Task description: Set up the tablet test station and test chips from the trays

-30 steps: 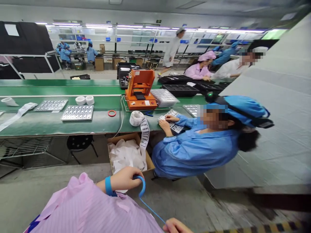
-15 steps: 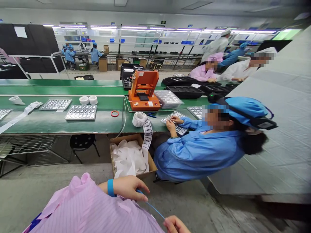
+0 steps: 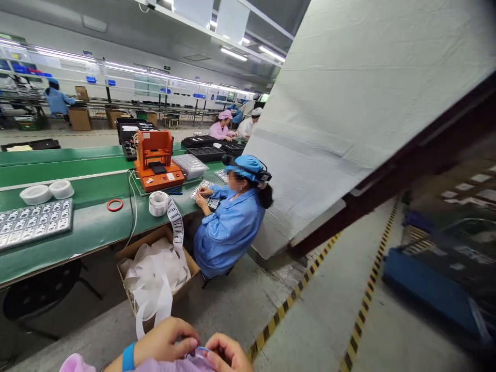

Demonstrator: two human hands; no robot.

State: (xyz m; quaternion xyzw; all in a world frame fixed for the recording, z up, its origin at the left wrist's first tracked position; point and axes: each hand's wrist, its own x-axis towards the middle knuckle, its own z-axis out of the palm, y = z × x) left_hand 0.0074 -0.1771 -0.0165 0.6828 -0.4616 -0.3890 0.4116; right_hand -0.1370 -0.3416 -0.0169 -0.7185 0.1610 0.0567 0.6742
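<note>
A: What do we have in our hands?

B: At the bottom middle of the frame, our left hand, with a bright blue wristband, and our right hand are close together. Both are curled shut, and they seem to pinch a thin, shiny blue loop.

A: How do we do this well?

B: We should hold the loop with our fingertips, firm but gentle. We should keep both hands close so it does not slip.

A: What can we not see?

B: Our fingers and a pale pink striped sleeve hide most of the loop. We cannot tell how long it is or where its ends go. The bottom edge of the frame cuts off our arms too.

A: What is near us?

B: Just ahead is a brown cardboard box with a long white paper strip in it. Past it, on the left, is a long green counter. A person in a blue smock sits at it, right of the middle.
</note>
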